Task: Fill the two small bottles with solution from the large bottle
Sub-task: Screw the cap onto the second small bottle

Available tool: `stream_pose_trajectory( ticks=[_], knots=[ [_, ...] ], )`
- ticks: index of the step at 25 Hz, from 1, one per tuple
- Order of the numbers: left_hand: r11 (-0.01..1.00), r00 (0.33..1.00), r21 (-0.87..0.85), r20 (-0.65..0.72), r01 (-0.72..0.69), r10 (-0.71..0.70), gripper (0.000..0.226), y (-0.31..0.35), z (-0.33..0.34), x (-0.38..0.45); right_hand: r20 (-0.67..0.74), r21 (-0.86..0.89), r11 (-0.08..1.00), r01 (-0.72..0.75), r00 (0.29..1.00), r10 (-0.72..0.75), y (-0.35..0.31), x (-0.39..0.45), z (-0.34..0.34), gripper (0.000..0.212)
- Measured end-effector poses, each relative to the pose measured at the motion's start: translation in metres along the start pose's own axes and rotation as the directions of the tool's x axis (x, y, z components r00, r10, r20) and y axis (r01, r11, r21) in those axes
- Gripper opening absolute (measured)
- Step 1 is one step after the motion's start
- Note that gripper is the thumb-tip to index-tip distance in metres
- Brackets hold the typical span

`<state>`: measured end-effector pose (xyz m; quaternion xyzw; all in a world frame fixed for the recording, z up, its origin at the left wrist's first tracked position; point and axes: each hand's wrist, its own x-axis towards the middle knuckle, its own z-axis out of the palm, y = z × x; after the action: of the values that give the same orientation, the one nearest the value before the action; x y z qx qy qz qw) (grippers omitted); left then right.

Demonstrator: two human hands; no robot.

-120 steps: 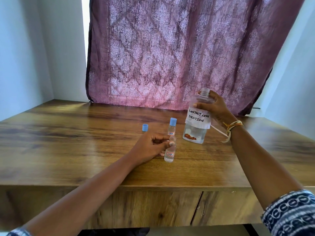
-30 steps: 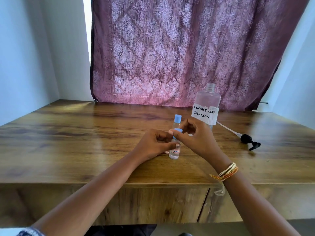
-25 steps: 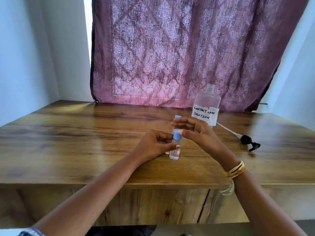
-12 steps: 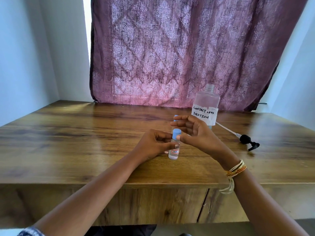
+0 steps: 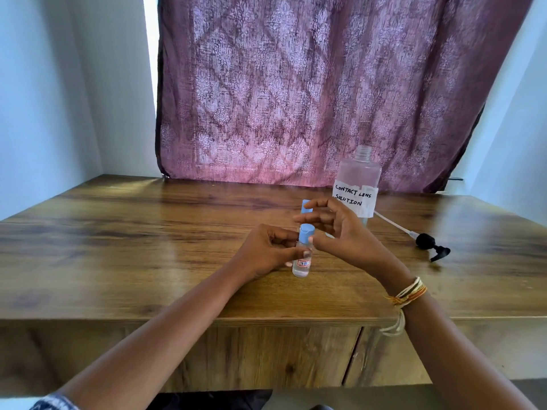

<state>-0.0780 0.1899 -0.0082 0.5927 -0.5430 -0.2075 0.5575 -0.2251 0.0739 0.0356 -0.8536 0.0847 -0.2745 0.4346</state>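
A small clear bottle [image 5: 302, 264] with a red-and-blue label stands upright on the wooden table [image 5: 118, 247], liquid inside and a blue cap [image 5: 305, 233] on its neck. My left hand [image 5: 266, 253] grips its body from the left. My right hand [image 5: 340, 232] pinches the blue cap with thumb and forefinger, the other fingers spread. Just behind it, the second small bottle shows only its blue cap [image 5: 306, 204]; my fingers hide the rest. The large clear bottle [image 5: 358, 184], labelled "CONTACT LENS SOLUTION", stands uncapped at the back right.
A black pump head [image 5: 432, 245] with its long white tube lies on the table right of the large bottle. A purple patterned curtain [image 5: 310, 90] hangs behind the table. The front table edge runs just below my forearms.
My right hand set the large bottle down and brought the loose blue cap onto the near small bottle. Over the last second its fingers shifted around the cap. My left hand kept its hold.
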Motion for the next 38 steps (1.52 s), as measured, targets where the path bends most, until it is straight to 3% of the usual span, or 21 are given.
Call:
stream_pose_trajectory(
  ticks=[7, 13, 18, 22, 27, 32, 38],
  knots=[
    [1.0, 1.0, -0.005, 0.0, 0.009, -0.009, 0.02, -0.0027, -0.0003, 0.0016, -0.075, -0.006, 0.998, -0.067, 0.995, 0.066, -0.0012, -0.0009, 0.0012, 0.049],
    [0.999, 1.0, 0.033, -0.004, 0.013, -0.013, 0.026, 0.0006, -0.0003, 0.0002, 0.031, 0.133, 0.988, -0.083, 0.996, 0.079, -0.0061, -0.0039, -0.0059, 0.053],
    [1.0, 1.0, 0.015, 0.0, 0.023, -0.023, 0.025, -0.0021, -0.0001, 0.0014, -0.068, 0.134, 0.984, -0.113, 0.99, 0.123, -0.0024, -0.0015, -0.0001, 0.053],
    [0.998, 1.0, 0.058, 0.0, 0.021, -0.021, 0.029, -0.0003, -0.0005, 0.0017, 0.095, 0.278, 0.95, -0.143, 0.988, 0.121, -0.0057, -0.0043, -0.0052, 0.056],
    [0.999, 1.0, 0.031, -0.002, 0.011, -0.011, 0.025, -0.0018, -0.0007, 0.0018, -0.071, 0.157, 0.978, -0.136, 0.986, 0.148, -0.0047, -0.0025, 0.0012, 0.057],
    [0.999, 1.0, 0.038, 0.004, 0.002, -0.002, 0.03, -0.0017, -0.0009, 0.0021, 0.048, 0.217, 0.966, -0.14, 0.99, 0.133, -0.0052, -0.0058, -0.0018, 0.06],
    [1.0, 1.0, 0.01, 0.01, 0.001, -0.001, 0.029, -0.0049, -0.0015, 0.0037, -0.002, 0.188, 0.974, -0.129, 0.991, 0.131, -0.0045, -0.0051, -0.0003, 0.052]
  ],
)
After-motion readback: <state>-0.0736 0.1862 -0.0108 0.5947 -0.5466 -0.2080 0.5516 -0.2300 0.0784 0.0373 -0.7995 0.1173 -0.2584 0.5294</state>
